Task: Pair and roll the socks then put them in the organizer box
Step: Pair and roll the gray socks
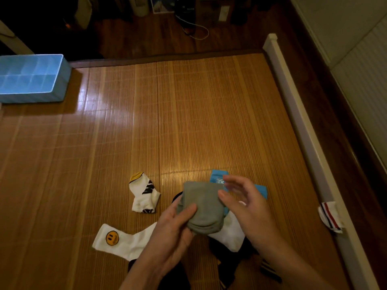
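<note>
Grey socks [202,204], bunched into a loose roll, are held up above the near middle of the bamboo mat [167,122]. The left hand [171,229] grips them from below and from the left, with its thumb pressed across the roll's left edge and the other fingers curled under it. The right hand [247,204] hangs just to the right with its fingers spread and relaxed, holding nothing. It is a little blurred, and I cannot tell whether its lowest fingertip touches the fabric.

Under the hands lies a small heap of loose socks. A blue sock [217,177] pokes out on the far side, a plain white sock [230,233] on the near right, and dark socks [230,266] lie nearer to the person. To the left, lying flat on the mat, are a white sock with a yellow smiley face [117,239] and, beyond it, a short white sock with a yellow toe [144,195] and black markings.

A pale blue organizer box [31,97] with divided compartments stands at the far left corner, well apart from the socks. A white sock with dark and red stripes [330,216] is draped over the pale rail [293,97] along the right edge.
</note>
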### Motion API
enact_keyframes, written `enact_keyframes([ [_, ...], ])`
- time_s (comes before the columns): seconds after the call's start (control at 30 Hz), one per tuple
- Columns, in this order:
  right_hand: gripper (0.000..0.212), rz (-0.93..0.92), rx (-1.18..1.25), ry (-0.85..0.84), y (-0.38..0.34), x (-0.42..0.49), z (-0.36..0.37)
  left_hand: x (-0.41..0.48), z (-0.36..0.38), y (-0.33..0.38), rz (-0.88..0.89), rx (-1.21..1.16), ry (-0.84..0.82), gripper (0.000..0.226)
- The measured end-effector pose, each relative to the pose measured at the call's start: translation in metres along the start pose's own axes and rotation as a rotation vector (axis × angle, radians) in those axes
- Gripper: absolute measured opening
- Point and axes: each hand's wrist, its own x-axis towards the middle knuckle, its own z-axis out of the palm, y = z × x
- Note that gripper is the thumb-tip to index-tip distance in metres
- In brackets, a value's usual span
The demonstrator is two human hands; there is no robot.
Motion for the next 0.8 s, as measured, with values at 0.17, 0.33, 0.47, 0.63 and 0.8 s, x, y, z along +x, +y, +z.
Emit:
enact_keyframes([
  [0.17,0.026,0.352,0.366,-0.14,-0.005,0.004,0.009,-0.002,0.004,0.001,0.034,0.041,-0.033,0.056],
  [0.33,0.017,0.283,0.332,-0.012,-0.005,0.001,0.01,-0.001,-0.001,-0.005,0.086,0.315,0.055,0.042],
  [0.47,0.022,0.281,0.239,-0.039,-0.004,-0.001,0.002,-0.007,-0.003,-0.006,0.082,0.443,0.075,0.045],
  [0.63,0.032,0.363,0.167,-0.167,-0.005,-0.008,-0.011,-0.016,-0.003,-0.01,0.077,0.439,0.118,0.035],
  [0.8,0.031,0.373,0.12,-0.27,-0.009,-0.015,-0.019,-0.02,0.012,0.004,0.068,0.494,0.048,0.045],
])
